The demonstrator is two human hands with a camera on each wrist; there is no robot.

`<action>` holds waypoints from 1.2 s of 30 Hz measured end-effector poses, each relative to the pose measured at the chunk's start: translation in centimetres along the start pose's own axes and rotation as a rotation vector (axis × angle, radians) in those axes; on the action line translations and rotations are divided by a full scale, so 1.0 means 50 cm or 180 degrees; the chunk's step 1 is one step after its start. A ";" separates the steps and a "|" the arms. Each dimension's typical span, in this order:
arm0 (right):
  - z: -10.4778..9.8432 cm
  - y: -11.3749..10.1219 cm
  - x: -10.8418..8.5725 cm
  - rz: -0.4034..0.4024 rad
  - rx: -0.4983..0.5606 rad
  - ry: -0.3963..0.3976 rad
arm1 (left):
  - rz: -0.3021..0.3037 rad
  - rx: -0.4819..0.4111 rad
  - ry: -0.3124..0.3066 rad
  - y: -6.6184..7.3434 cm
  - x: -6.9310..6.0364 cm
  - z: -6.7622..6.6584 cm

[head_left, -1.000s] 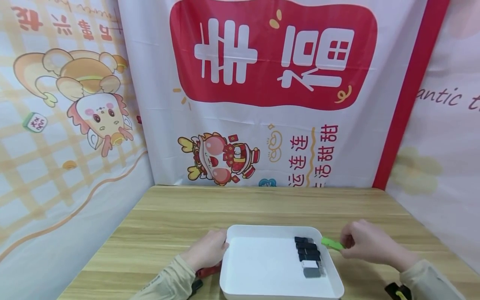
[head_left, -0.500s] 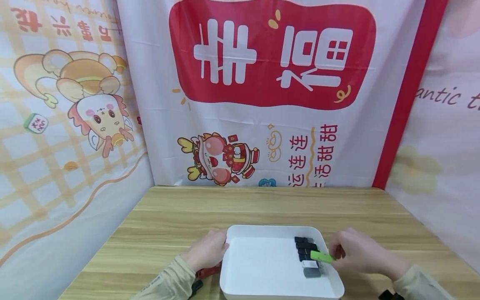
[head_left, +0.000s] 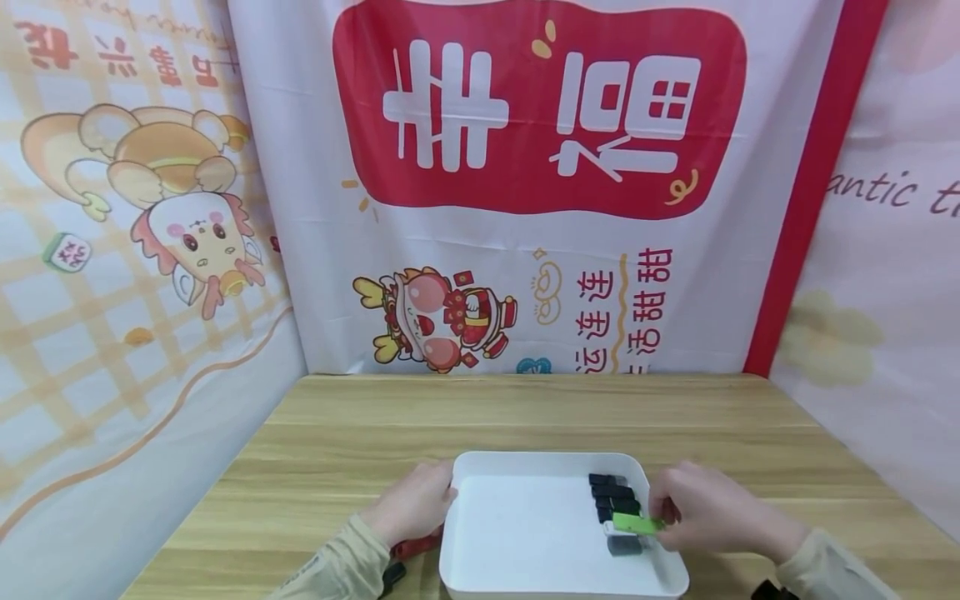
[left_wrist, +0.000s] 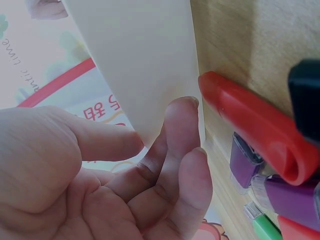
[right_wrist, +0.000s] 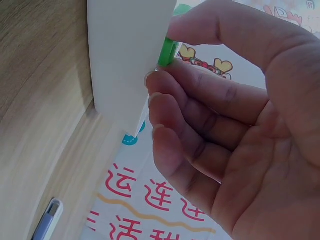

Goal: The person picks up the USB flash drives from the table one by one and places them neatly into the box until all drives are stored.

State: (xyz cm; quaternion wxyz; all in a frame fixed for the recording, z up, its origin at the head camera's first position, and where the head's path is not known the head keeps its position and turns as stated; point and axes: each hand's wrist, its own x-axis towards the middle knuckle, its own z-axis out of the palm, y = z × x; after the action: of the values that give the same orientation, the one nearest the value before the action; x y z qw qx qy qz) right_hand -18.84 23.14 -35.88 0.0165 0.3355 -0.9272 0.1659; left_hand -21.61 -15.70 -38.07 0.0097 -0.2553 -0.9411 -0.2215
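Note:
A white tray (head_left: 517, 525) stands on the table, with its left wall gripped by my left hand (head_left: 416, 500). The left wrist view shows the fingertips against the tray's outer wall and the thumb at its rim. Over the tray's right side, my right hand (head_left: 712, 512) pinches a green USB flash drive (head_left: 633, 524) between thumb and index finger. Below it lies a column of black drives (head_left: 611, 492), a white drive (head_left: 609, 529), partly covered by the green one, and a grey drive (head_left: 625, 546). In the right wrist view the tray wall hides part of the green drive (right_wrist: 169, 50).
Beside the tray's left wall lie a red drive (left_wrist: 260, 125), purple drives (left_wrist: 295, 200), another green drive (left_wrist: 265, 225) and a black object (left_wrist: 305, 100). A blue-grey drive (right_wrist: 47, 220) is on the table at the right. Printed cloths hang behind the wooden table (head_left: 525, 408).
My right hand has moved left and towards me, bringing the green USB flash drive from outside the tray's right rim to over the white drive. My left hand has stayed at the tray.

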 end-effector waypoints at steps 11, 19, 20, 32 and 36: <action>0.001 -0.013 0.014 -0.0168 -0.0001 -0.0081 | -0.0018 -0.0024 -0.0006 -0.005 -0.007 0.002; 0.011 -0.019 0.020 -0.0157 -0.0125 -0.0147 | 0.0002 -0.0043 0.0001 -0.008 -0.007 0.003; 0.013 -0.019 0.021 -0.0148 -0.0102 -0.0167 | -0.0004 -0.0048 0.0001 -0.007 -0.007 0.003; 0.027 -0.022 0.020 -0.0234 -0.0111 -0.0321 | 0.0007 -0.0014 -0.0010 -0.003 -0.006 0.005; 0.022 -0.020 0.023 -0.0203 -0.0119 -0.0350 | -0.0043 -0.0046 -0.0042 -0.003 -0.001 0.001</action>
State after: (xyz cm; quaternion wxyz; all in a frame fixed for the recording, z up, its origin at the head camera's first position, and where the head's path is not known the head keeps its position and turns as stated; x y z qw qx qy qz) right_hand -19.02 21.36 -36.43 -0.0228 0.3732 -0.9184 0.1293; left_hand -21.64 -15.78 -38.19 0.0002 -0.2505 -0.9412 -0.2268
